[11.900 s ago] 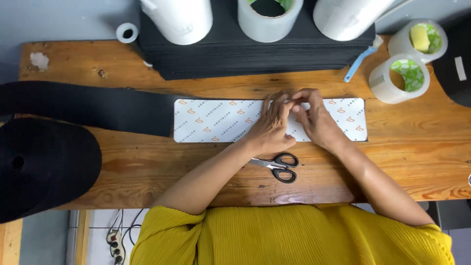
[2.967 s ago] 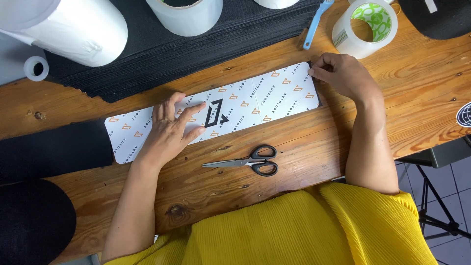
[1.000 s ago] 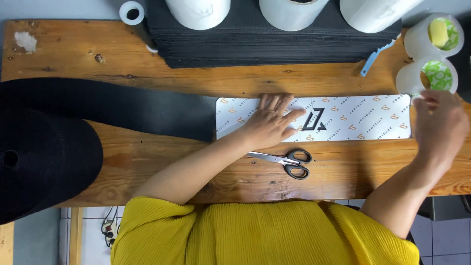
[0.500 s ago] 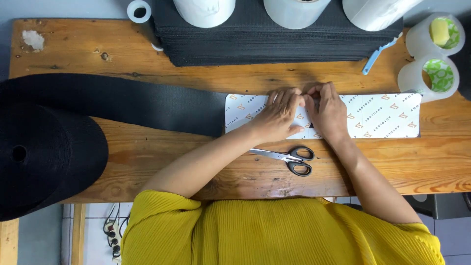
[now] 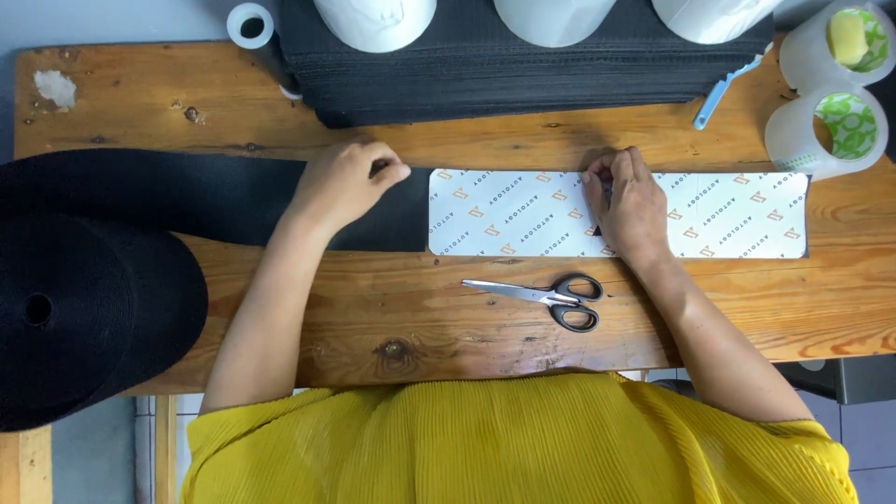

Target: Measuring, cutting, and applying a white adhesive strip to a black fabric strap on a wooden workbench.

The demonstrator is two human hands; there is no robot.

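On the wooden worktop (image 5: pixel 280 93) lies one white printed sheet (image 5: pixel 728 215), laid over the end of one black webbing strap (image 5: pixel 187 191) that runs from one large black roll (image 5: pixel 84 317). The left hand (image 5: pixel 345 182) rests on the strap, fingers curled together. The right hand (image 5: pixel 630 205) presses on the sheet, fingertips bunched as if pinching something small and dark. One pair of scissors (image 5: pixel 546 297) lies just below. Two tape rolls (image 5: pixel 835 126) sit at the far right.

Mustard-yellow pleated top, finely ribbed fabric, short loose sleeves, bare forearms, left hand (image 5: pixel 343 182), right hand (image 5: pixel 627 203)
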